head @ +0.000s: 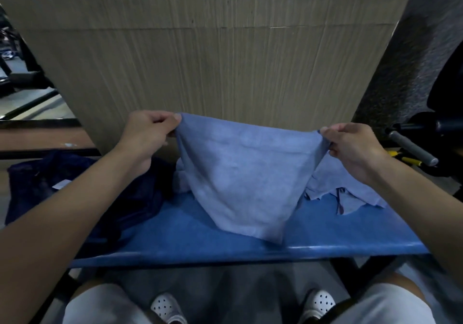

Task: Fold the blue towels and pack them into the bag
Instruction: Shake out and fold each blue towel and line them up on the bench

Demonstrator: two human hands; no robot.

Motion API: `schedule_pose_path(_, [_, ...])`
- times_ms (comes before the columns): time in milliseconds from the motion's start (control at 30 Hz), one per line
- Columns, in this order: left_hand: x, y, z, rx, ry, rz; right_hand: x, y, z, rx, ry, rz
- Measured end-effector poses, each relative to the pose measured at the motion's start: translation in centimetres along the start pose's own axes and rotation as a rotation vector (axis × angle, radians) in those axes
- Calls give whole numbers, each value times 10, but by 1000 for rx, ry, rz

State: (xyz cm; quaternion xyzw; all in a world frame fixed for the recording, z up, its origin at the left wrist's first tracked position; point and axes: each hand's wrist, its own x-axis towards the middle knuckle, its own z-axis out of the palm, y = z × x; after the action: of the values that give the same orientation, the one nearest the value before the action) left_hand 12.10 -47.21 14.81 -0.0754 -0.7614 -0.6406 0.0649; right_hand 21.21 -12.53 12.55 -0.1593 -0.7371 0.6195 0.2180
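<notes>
A light blue towel (240,173) hangs stretched between my two hands above the blue table (190,238); its lower tip touches the tabletop. My left hand (147,133) pinches the towel's upper left corner. My right hand (350,146) pinches the upper right corner. Behind the held towel lie more light blue towels (348,191) in a crumpled heap at the table's right back. A dark navy bag (75,193) lies slumped on the left part of the table, partly under my left forearm.
A tall cardboard wall (213,61) stands right behind the table. A black frame with a grey handle (411,148) and yellow parts sits at the right. A wooden shelf (42,138) runs at the left. My knees and white shoes show below the table edge.
</notes>
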Motion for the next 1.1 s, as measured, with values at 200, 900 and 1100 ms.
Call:
schedule_pose_path(200, [-4, -8, -5, -9, -12, -91, -10, -1, 3, -64, -208, 11])
schedule_pose_path(900, [-9, -15, -9, -7, -54, 21, -4, -15, 6, 163, -101, 11])
schedule_pose_path(1100, [-9, -21, -15, 79, -16, 131, -6, -9, 5, -274, -98, -214])
